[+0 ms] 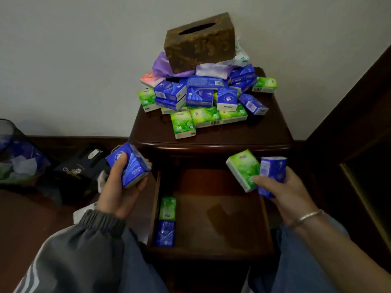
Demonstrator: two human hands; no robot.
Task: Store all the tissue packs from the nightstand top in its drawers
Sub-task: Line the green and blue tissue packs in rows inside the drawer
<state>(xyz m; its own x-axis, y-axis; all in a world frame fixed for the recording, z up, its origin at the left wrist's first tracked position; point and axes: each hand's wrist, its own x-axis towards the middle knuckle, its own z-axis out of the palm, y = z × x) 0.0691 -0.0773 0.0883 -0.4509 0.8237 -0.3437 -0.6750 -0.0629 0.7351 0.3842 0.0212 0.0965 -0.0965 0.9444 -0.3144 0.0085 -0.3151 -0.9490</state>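
Lying in the drawer [224, 210] are two stored packs [167, 208]. Above it, the left hand [120, 187] grips a blue pack [131, 166], and the right hand [283, 187] grips a green-and-blue pair [243, 172]. A pack heap [203, 98] sits on the nightstand [266, 132].

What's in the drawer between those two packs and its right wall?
Nothing: the head view shows bare drawer floor from the green pack and blue pack to the right wall.

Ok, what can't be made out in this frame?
Head view only.
- Pile of packs: count unclear; brown tissue box and upper packs cover lower ones.
- Any lower drawers: hidden beneath the open drawer.
- Bin: cut by the left edge, contents dark and blurred.
- Left hand's blue pack: one or two, unclear.
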